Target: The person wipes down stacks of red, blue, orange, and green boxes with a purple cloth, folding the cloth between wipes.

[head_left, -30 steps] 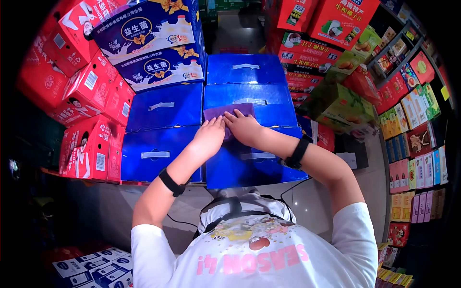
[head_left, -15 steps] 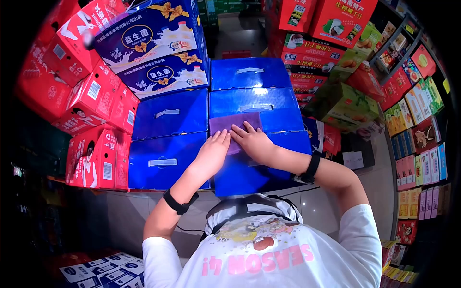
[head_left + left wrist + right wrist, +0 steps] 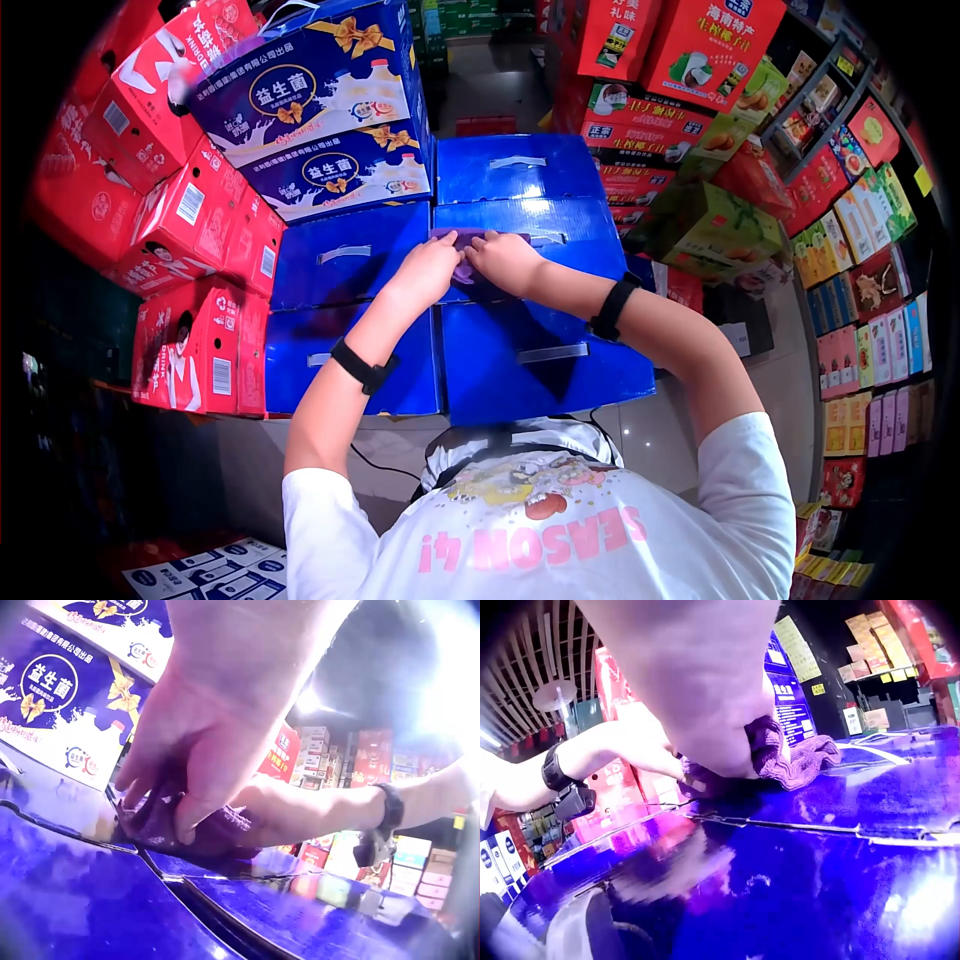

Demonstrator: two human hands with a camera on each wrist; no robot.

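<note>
My left hand (image 3: 428, 268) and right hand (image 3: 506, 262) both grip the purple cloth (image 3: 807, 762), bunched on the blue boxes (image 3: 490, 385). Nearer me than the cloth runs their front edge; beyond its left, printed cartons (image 3: 300, 95) stand as a barrier, red cartons (image 3: 185, 345) outside.

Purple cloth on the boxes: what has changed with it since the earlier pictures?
The purple cloth, spread flat under the fingertips before, has moved away from the person and is now bunched up. The left hand and right hand have curled round it. The blue boxes stayed as they were.
</note>
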